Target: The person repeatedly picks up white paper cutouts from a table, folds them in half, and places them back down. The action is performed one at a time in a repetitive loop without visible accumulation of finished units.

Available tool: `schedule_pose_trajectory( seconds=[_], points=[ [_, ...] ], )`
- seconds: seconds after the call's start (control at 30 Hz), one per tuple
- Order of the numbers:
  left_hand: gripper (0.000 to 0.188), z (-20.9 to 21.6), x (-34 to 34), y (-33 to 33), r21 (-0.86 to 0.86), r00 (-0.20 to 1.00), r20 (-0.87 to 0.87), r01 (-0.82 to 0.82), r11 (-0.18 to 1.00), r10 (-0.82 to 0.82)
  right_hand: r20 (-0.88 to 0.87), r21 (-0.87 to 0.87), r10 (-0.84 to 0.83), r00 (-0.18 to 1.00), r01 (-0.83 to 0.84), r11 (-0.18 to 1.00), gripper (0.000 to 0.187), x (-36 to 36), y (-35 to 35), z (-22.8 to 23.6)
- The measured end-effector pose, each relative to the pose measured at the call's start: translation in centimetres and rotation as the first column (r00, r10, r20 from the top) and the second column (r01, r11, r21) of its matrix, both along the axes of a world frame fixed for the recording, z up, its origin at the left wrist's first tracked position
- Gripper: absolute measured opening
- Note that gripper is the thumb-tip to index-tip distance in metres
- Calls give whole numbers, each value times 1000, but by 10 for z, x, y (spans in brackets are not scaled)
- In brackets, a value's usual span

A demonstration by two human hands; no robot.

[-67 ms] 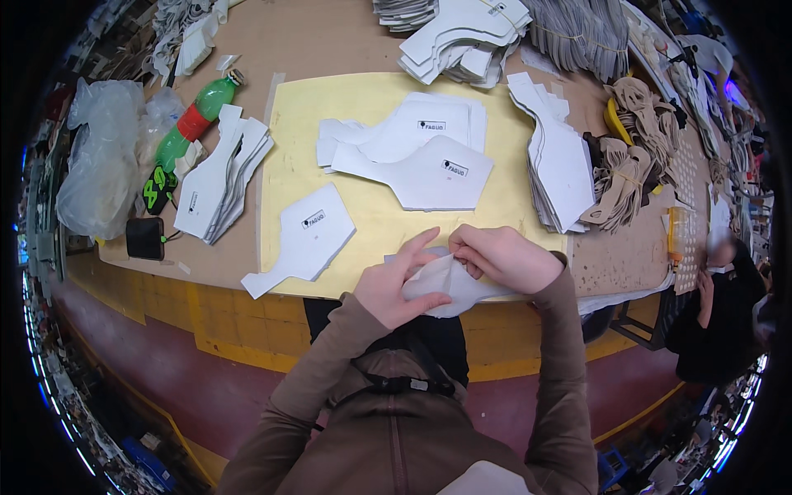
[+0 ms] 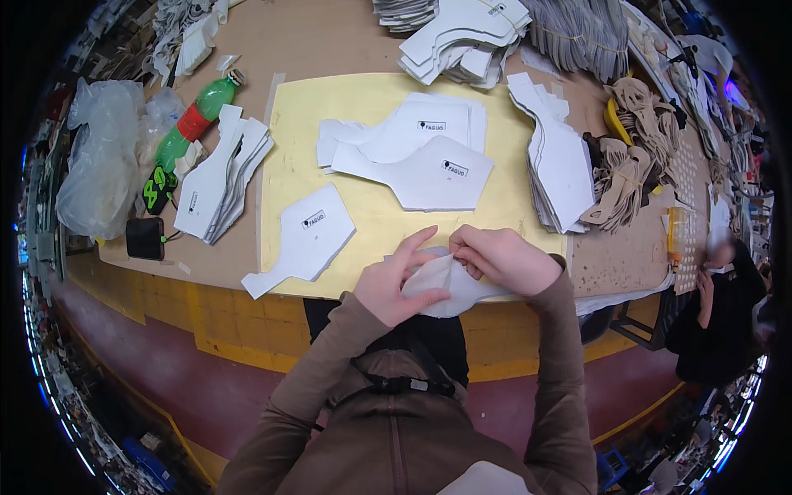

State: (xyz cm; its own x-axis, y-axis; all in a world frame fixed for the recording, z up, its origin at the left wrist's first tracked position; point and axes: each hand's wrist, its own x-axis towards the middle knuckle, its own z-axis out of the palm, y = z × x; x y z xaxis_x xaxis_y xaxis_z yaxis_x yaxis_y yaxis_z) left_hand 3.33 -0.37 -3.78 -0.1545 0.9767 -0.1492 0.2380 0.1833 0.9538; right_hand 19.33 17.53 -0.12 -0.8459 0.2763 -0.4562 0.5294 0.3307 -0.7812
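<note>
From where I stand, the wearer's two hands meet at the near edge of the brown-covered table (image 2: 318, 49), both on one pale sheet piece (image 2: 474, 290). The left hand (image 2: 398, 285) grasps its left end, thumb laid across the face and fingers spread along the far side. The right hand (image 2: 499, 257) has its fingers curled in tight, pinching the piece's upper rim.

In view, the piece overlaps the table's front edge; whether it touches the tabletop I can't tell. Beyond the hands, a band of yellow sheet (image 2: 289, 103) separates them from the overlapping white cutouts (image 2: 433, 169). To their left lies a single white cutout (image 2: 318, 235), its narrow tail reaching the table's front edge. A white stack (image 2: 554, 161) stands at the right, over the yellow sheet's border, near beige bundles (image 2: 623, 177); another leaning stack (image 2: 219, 177) sits on the left beside a green bottle (image 2: 194, 124).

The right fingertips are mostly tucked out of sight, and the left fingers cover part of the piece, so its full outline is hard to make out.
</note>
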Motion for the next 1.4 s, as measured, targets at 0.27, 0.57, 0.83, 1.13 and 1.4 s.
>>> schedule_pose_trajectory(
  seconds=[0.27,0.57,0.83,1.13,1.4],
  points=[
    [37,-4,9,-10,-26,949,54,-310,950,311,-510,288,-294,808,482,827,17,18,-61,-19],
    [31,4,-9,-28,122,966,-200,-143,982,165,-527,445,-224,820,491,749,34,18,-92,-51],
    [36,2,0,-37,17,951,-208,-230,973,228,-342,641,-189,920,376,669,49,8,-114,-43],
    [39,3,-12,-22,17,973,-109,-203,979,203,-95,720,-233,968,228,656,55,0,-112,-35],
    [41,1,-13,2,62,976,-98,-190,980,195,-205,692,-262,943,329,643,59,-5,-88,-36]
  ],
)
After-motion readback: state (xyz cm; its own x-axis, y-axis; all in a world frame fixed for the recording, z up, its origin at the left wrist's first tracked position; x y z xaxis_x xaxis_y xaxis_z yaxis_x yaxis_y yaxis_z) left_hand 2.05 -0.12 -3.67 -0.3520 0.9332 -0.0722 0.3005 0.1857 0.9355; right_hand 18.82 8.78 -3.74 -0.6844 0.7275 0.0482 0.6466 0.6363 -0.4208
